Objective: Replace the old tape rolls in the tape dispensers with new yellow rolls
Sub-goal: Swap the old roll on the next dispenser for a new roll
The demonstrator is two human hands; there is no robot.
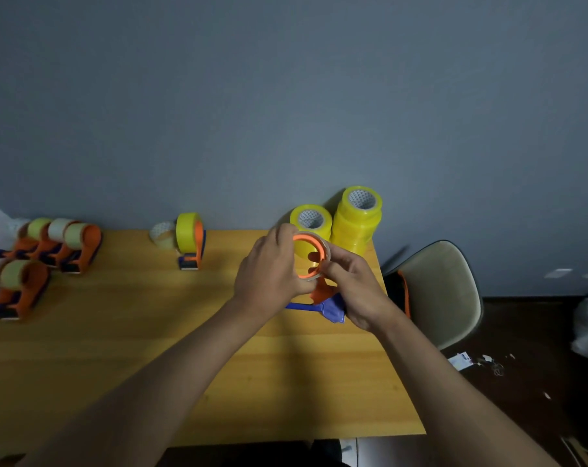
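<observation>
Your left hand (269, 267) grips the near-empty old roll (311, 259) on the orange dispenser (322, 288) at centre frame, fingers curled round its rim to work it off the hub. Your right hand (356, 291) clamps the dispenser body, steadying its blue handle (329, 310) above the counter (151, 332). New yellow rolls (356, 220) wait just behind. Your hands hide the hub and blade.

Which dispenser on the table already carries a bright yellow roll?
The lone dispenser standing mid-table by the wall. The dispensers grouped at the left carry pale rolls, and the one in the hands holds a nearly spent roll.
</observation>
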